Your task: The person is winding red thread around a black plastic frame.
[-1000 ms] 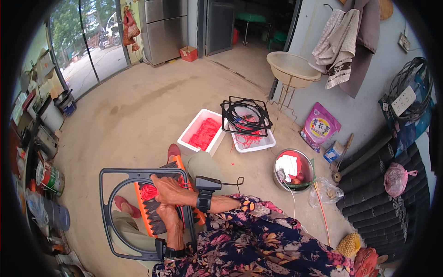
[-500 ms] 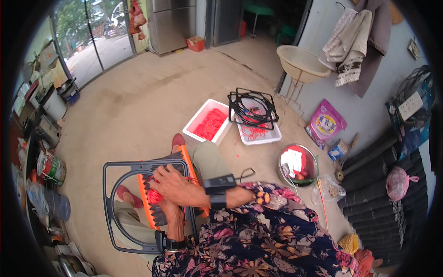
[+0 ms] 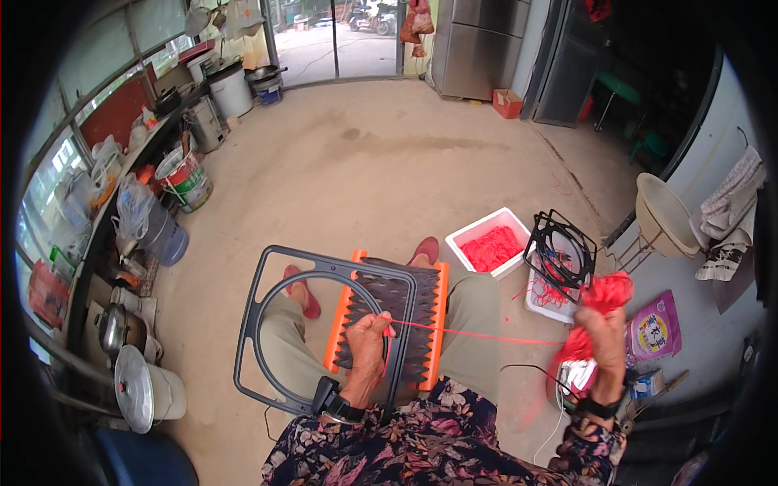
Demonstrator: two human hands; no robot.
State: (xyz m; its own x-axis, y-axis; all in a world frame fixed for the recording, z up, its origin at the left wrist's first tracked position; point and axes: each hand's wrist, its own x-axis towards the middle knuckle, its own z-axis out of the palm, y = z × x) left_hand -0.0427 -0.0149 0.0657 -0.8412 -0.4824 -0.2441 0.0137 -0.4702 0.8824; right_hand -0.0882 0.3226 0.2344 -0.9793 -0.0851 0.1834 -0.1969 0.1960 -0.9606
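Observation:
A grey frame [image 3: 267, 283] with an orange-edged toothed rack [image 3: 397, 316] lies across my lap. My left hand [image 3: 366, 344] presses on the rack and pinches a red string [image 3: 478, 334] against it. The string runs taut to the right into a bundle of red thread [image 3: 606, 293], which my right hand [image 3: 598, 340] holds raised at my right side.
A white tray of red thread [image 3: 491, 243] sits on the floor ahead. A black wire frame [image 3: 559, 251] leans over a second white tray. A purple bag [image 3: 658, 326], a basin on a stand [image 3: 664, 219], buckets and pots [image 3: 185, 180] line the sides.
Both hands were together on the rack; now my right hand has pulled away to the right with the red bundle, stretching a string. The view has swung left.

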